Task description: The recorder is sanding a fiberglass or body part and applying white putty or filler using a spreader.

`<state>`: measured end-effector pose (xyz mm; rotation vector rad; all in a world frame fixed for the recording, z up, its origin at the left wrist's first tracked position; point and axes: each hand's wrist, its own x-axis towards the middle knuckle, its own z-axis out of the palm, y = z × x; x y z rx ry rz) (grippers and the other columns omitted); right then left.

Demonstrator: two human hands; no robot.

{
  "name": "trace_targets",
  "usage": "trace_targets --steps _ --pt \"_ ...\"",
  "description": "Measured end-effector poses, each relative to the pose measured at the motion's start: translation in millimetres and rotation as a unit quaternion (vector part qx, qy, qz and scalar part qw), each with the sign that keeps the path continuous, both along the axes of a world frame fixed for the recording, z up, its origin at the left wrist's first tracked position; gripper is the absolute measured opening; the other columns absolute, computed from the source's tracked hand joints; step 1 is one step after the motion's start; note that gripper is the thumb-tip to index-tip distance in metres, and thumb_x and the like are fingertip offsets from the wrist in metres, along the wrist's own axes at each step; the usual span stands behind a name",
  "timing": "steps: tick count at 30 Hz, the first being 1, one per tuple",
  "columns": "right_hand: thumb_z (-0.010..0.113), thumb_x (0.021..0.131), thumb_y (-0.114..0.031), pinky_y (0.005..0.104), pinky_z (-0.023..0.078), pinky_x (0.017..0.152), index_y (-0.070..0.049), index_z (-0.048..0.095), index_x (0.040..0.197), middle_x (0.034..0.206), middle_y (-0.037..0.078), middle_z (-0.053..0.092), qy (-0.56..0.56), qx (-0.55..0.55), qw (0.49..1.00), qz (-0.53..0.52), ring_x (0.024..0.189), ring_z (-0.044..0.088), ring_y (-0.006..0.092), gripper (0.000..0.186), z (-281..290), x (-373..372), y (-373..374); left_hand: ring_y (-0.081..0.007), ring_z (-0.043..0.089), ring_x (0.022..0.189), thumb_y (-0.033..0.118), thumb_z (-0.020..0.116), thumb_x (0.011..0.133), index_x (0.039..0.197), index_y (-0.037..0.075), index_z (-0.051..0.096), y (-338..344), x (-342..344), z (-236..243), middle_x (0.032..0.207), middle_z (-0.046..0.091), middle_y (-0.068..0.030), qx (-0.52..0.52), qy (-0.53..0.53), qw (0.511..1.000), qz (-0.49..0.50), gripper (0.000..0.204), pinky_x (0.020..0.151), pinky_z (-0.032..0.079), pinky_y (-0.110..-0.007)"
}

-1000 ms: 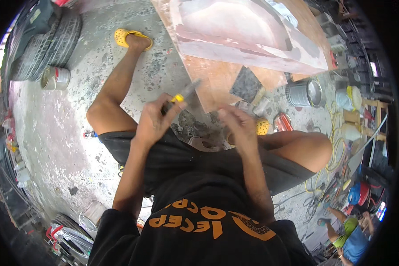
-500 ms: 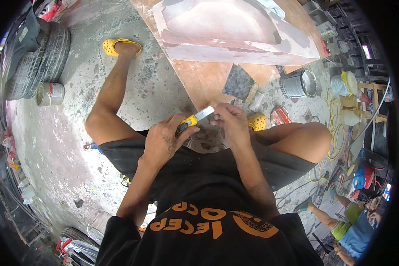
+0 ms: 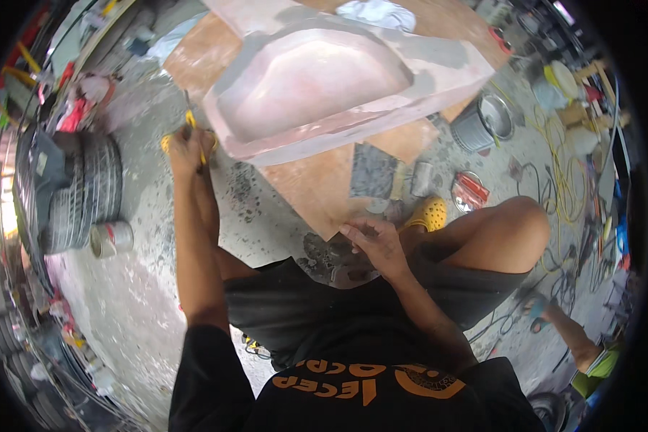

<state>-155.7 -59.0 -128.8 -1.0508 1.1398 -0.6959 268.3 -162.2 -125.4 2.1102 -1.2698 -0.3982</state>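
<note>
My left hand [image 3: 186, 149] moves far left, grasping the yellow utility knife [image 3: 190, 119] beside the molded panel [image 3: 324, 83]; a loose grip risks gouging it. My right hand [image 3: 376, 243] is unclenched near the plywood sheet [image 3: 311, 181].

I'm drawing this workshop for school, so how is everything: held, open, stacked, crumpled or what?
Yellow-handled tool: held in the left hand
Right hand: fingers loosely bent, by the brown board
Pale moulded piece: hollow side up, on the board
Dark sheet: lying flat
Grey bucket: open
Tyres: stacked
White cloth: crumpled
Right yellow clog: worn
</note>
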Motion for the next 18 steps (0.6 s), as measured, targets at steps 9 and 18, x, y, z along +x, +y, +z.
trace_targets --steps 9,18 --pt "0.071 0.096 -0.027 0.0254 0.045 0.071 -0.007 0.061 0.108 0.093 0.0 0.059 0.013 0.026 0.948 -0.316 0.09 0.055 0.0082 0.025 -27.3 -35.0 -32.6 -0.0201 0.068 0.105 0.033 0.063 0.1 0.132 -0.006 0.061 7.3 42.0 28.4 0.114 0.072 -0.0163 -0.047 -0.014 0.999 0.017 0.05 0.089 0.054 -0.031" --pt "0.072 0.095 -0.031 0.024 0.048 0.062 -0.009 0.065 0.095 0.079 -0.002 0.06 0.02 -0.072 0.968 -0.238 0.072 0.057 0.0073 0.023 -94.0 -27.8 -38.4 -0.0316 0.046 0.137 0.064 0.035 0.103 0.154 -0.002 0.031 384.6 -70.1 -60.8 0.154 0.042 -0.0195 -0.019 0.369 0.919 0.135 0.084 0.117 0.035 -0.042"
